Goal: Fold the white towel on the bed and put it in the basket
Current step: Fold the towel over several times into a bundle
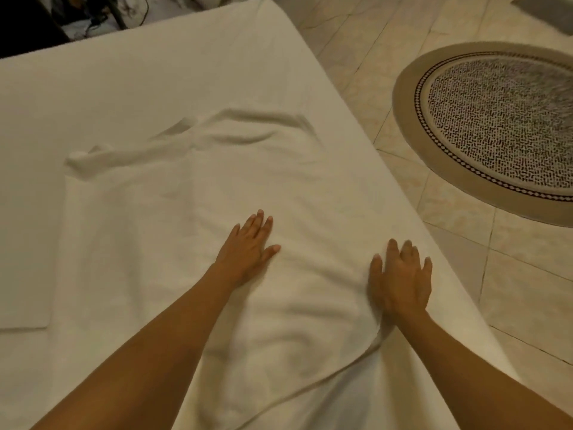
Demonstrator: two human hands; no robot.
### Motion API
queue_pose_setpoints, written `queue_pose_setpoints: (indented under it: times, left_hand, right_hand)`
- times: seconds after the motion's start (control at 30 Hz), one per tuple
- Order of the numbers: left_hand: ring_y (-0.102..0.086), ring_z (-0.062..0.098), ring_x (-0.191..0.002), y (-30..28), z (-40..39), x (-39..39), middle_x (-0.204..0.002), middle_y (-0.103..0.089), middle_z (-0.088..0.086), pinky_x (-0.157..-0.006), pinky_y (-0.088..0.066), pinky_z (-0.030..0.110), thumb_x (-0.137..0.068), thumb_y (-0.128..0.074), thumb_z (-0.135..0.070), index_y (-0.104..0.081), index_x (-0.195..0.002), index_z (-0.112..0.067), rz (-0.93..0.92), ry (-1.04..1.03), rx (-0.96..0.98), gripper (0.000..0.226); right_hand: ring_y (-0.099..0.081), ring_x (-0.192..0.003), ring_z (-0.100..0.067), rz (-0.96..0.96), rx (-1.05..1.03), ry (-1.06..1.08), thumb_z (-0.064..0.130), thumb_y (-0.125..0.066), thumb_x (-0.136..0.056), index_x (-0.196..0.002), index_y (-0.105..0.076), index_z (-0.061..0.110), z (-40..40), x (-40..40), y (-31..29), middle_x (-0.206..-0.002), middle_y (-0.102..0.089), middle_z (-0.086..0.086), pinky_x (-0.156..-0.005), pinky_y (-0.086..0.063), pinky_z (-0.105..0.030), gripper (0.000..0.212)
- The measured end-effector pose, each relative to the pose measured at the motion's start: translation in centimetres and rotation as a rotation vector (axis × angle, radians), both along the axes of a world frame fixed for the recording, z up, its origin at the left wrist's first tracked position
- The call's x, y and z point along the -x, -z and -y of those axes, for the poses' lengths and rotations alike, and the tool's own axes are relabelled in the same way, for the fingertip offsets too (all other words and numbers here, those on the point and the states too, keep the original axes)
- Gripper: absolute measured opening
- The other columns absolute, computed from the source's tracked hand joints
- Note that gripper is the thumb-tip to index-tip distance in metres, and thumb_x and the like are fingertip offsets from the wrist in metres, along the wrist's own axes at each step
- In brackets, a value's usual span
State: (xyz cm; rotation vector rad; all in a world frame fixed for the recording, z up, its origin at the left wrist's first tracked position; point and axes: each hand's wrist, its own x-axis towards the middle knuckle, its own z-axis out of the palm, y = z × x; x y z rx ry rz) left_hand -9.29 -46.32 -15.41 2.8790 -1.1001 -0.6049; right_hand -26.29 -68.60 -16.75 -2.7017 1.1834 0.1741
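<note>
Bed (93, 88): both hands, left (248, 249) and right (400, 280), are lying flat and open on towel (186, 212), gripping nothing. Bunched far edge beyond them is risking a crooked fold.

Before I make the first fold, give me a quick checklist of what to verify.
1. White towel spread on the bed: ok.
2. Far edge flat: not ok, bunched and rolled.
3. Left hand flat on towel, open: ok.
4. Right hand flat near towel's right edge: ok.
5. Near corner lying flat: cannot tell, partly hidden by the arms.
6. Basket located: not ok, not in view.
</note>
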Motion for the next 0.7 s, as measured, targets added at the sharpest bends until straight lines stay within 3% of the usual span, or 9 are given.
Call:
queue_pose_setpoints:
  times: [0.07,0.13,0.27,0.5,0.7]
  left_hand:
    - [0.005,0.018,-0.148,0.2,1.3,-2.0,-0.160,0.011,0.005,-0.120,-0.005,0.038,-0.100,-0.020,-0.049,0.005,-0.152,-0.018,-0.006,0.001,-0.013,0.066]
    - [0.005,0.018,-0.148,0.5,2.7,-4.0,-0.160,0.011,0.005,-0.121,-0.005,0.038,-0.100,-0.021,-0.047,0.006,-0.152,-0.017,-0.006,0.015,-0.021,0.065]
    - [0.003,0.020,-0.149,1.4,5.8,-8.5,-0.160,0.010,0.007,-0.120,-0.008,0.040,-0.101,-0.020,-0.045,0.006,-0.152,-0.015,0.033,0.087,-0.037,0.065]
    - [0.001,0.021,-0.148,2.3,14.1,-17.1,-0.160,0.009,0.008,-0.120,-0.008,0.041,-0.100,-0.019,-0.048,0.006,-0.151,-0.013,0.150,0.296,-0.092,0.067]
    - [-0.003,0.022,-0.148,1.8,20.7,-22.5,-0.160,-0.002,0.009,-0.118,-0.009,0.044,-0.092,-0.040,-0.053,0.001,-0.151,-0.009,0.364,0.531,-0.218,0.084]
  right_hand:
    - [-0.013,-0.144,-0.027,-0.033,-0.026,0.029,0.041,-0.019,-0.098,-0.150,-0.015,0.012,-0.7,0.0,1.4,-0.156,-0.017,-0.014,-0.117,-0.003,-0.045,0.059]
    - [-0.010,-0.145,-0.025,-0.005,-0.002,0.078,0.041,-0.014,-0.098,-0.150,-0.009,0.011,-1.5,0.0,2.6,-0.157,-0.013,-0.012,-0.117,0.000,-0.045,0.061]
    - [-0.017,-0.144,-0.025,0.076,0.082,0.151,0.042,-0.017,-0.093,-0.149,-0.015,0.007,-2.3,-0.3,4.8,-0.156,-0.019,-0.013,-0.116,0.000,-0.044,0.066]
    - [-0.013,-0.145,-0.021,0.106,0.108,0.197,0.041,-0.020,-0.092,-0.150,-0.010,0.010,-1.9,-1.0,6.8,-0.158,-0.011,-0.008,-0.116,-0.005,-0.045,0.067]
    - [-0.018,-0.144,-0.022,0.131,0.108,0.232,0.040,-0.025,-0.090,-0.149,-0.019,0.010,-1.6,-1.4,7.3,-0.157,-0.016,-0.007,-0.115,-0.010,-0.045,0.067]
